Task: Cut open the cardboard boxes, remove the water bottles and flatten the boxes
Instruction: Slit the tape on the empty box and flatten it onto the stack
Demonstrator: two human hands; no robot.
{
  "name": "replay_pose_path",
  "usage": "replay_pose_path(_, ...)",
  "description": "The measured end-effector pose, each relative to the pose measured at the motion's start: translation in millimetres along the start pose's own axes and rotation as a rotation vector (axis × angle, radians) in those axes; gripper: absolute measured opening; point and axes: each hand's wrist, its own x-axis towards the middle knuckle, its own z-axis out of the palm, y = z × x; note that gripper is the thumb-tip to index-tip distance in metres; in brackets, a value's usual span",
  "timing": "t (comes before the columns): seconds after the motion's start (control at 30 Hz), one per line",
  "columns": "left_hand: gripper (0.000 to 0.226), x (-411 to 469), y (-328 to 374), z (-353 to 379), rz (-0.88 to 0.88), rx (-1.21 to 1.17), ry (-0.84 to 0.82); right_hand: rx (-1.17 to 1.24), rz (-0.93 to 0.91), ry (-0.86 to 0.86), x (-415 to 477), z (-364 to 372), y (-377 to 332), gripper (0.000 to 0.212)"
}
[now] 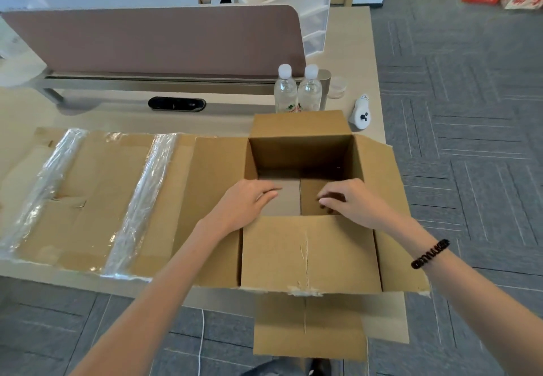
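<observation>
Box (308,252) is set open at the right near corner of the desk (117,117), flaps spread. Both hands are reached in over its near wall: left hand (249,199) with fingers (269,195) nearly straight and together, right hand (349,199) with fingers (327,202) bent toward the bottom flaps; any grip cannot be told. Two water bottles (286,90) are stood just behind the box. Flattened box (88,187) is laid to its left.
</observation>
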Motion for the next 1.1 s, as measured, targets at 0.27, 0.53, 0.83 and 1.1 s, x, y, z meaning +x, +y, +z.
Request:
replay_pose_path(0.27, 0.03, -44, 29, -9, -0.1, -0.276, -0.059, 0.161, 0.071, 0.021, -39, -11, -37, 0.016)
replay_pose_path(0.53, 0.029, -91, 54, -41, -0.054, -0.374, -0.021, 0.265, 0.011, -0.055, -83, -47, -84, 0.015)
replay_pose_path(0.83, 0.027, -134, 55, -21, -0.099, -0.439, -0.256, 0.333, 0.077, -0.365, -116, -17, -78, 0.025)
replay_pose_path(1.1, 0.051, -154, 57, 21, -0.131, -0.19, -0.232, 0.041, 0.138, -0.401, -129, 25, -53, 0.059)
